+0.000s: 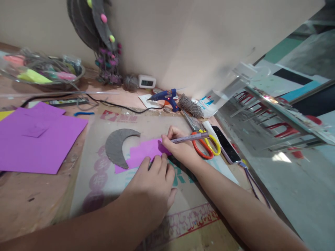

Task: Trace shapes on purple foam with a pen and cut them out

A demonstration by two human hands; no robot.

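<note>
One pen (190, 137) sits clamped in the right hand (181, 149) mid-frame; the left hand (151, 179), fingers slightly apart, touches purple paper (142, 149).

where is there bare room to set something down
The tabletop below the purple sheets, left of the printed mat and above the left forearm, looks bare but for a dark fleck. The mat shows room between that and the right forearm. It is crowded past the right hand: scissors, phone, yarn bundle, glue gun.

One head camera looks forward and down, near the table (47, 188).
</note>
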